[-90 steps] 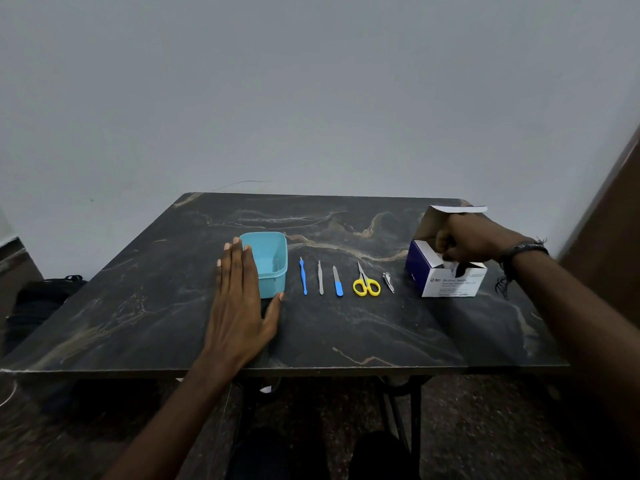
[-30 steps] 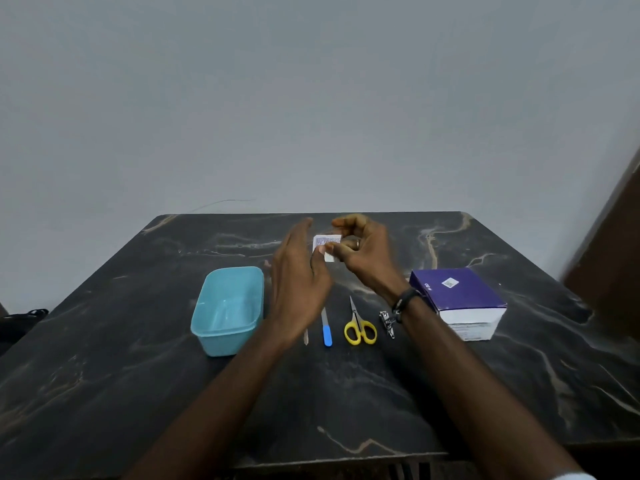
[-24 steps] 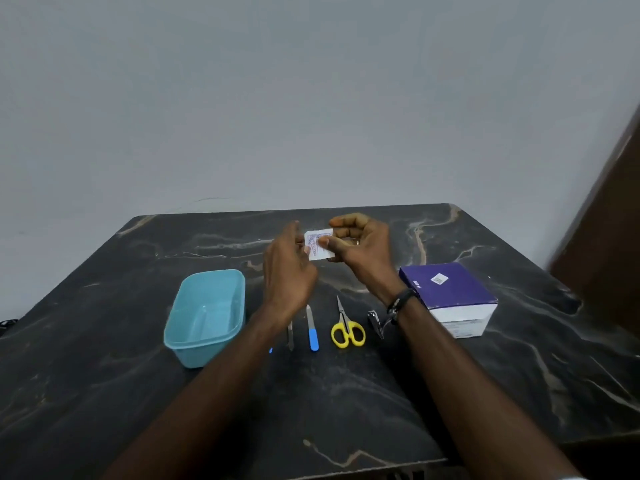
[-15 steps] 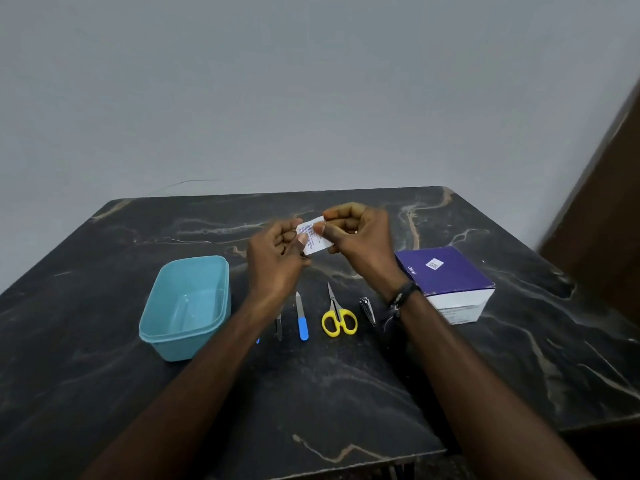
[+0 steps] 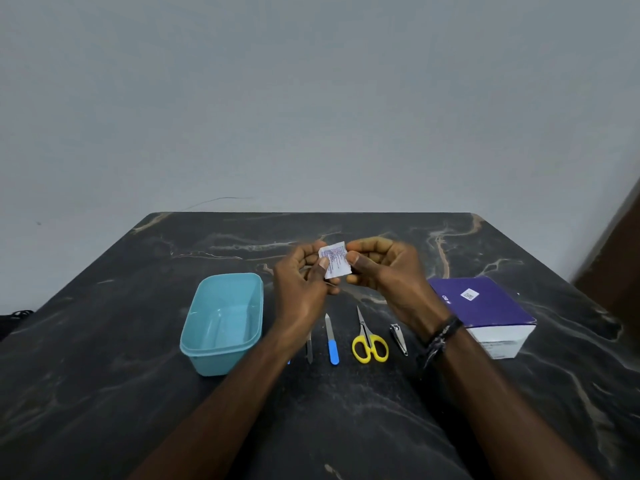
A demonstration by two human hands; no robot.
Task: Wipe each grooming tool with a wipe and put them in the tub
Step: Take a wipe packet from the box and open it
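Both hands hold a small white wipe packet (image 5: 335,259) with purple print above the table. My left hand (image 5: 302,285) pinches its left edge and my right hand (image 5: 384,271) pinches its right edge. Below them the grooming tools lie in a row: a metal tool (image 5: 309,349) partly under my left forearm, a blue-handled nail file (image 5: 331,340), yellow scissors (image 5: 368,341) and a nail clipper (image 5: 398,338). A sliver of a blue tool (image 5: 289,361) shows beside my left forearm. The turquoise tub (image 5: 221,322) stands to the left with nothing in it.
A purple and white box (image 5: 485,313) sits shut at the right of the dark marble table (image 5: 104,393). A grey wall rises behind the table. A brown panel (image 5: 620,258) stands at the far right.
My right hand left the box, which is now shut, and brought the packet to the middle. My left hand rose from the table and took the packet's left edge.
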